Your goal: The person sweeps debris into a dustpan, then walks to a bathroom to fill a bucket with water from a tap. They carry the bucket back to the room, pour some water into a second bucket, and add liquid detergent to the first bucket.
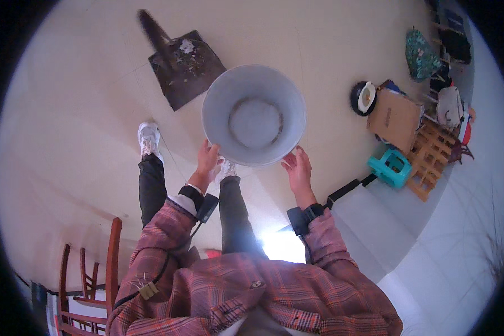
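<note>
A round grey bucket [255, 122] is held up before me, its open mouth facing my view. Inside, a dark ring of grime runs around the bottom, and I see nothing else in it. My left hand [209, 157] grips the near left side of the bucket at the rim. On the near right side, my right hand [299, 166] holds it too, with some fingers hidden behind the wall. Beyond the bucket to the left, a dark dustpan [185, 69] with an upright handle lies on the floor, bearing a white scrap and scattered debris.
Wooden chairs [113, 260] stand at lower left. To the right are a turquoise plastic stool [390, 168], a cardboard box [395, 117], a wooden slatted rack [432, 151] and a green patterned bag [421, 56]. My white shoe [150, 140] rests on the tiled floor [75, 138].
</note>
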Demonstrator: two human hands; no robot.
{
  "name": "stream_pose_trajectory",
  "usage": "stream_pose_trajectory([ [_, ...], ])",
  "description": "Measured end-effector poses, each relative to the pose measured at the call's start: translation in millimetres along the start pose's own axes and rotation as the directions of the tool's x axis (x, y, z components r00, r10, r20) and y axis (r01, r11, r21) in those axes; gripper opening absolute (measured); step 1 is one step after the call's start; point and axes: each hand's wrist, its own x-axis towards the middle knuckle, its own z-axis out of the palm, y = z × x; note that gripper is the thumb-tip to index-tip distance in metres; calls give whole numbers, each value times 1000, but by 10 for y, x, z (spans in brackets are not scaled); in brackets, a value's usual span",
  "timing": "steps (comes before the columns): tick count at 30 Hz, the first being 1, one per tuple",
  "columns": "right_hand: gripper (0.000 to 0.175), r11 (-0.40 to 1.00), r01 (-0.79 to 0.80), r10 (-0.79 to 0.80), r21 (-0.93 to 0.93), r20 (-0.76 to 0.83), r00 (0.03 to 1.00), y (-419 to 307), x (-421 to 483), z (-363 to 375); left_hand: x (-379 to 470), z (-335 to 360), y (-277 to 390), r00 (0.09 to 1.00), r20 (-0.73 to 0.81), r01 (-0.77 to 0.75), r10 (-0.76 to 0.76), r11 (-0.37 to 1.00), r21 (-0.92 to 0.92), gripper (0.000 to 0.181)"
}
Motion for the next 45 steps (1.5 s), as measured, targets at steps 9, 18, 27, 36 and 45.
stream_pose_trajectory([
  [9,46,999,51,-51,19,40,998,59,134,-192,200,110,-383,1000,18,14,-13,998,-62,44],
  [18,27,978,205,-196,-39,176,965,-250,-227,410,28,-120,-327,925,227,366,-305,877,-310,58],
  [27,28,911,270,-182,-312,282,942,-788,-752,1476,-136,-668,203,886,431,434,-171,635,-639,55],
  [36,34,879,82,-57,-469,68,996,-764,-332,2168,219,-637,312,773,366,600,-518,410,-687,52],
  [45,32,895,133,-36,-426,229,973,-929,-477,2428,93,-847,490,765,427,622,-482,377,-687,49],
])
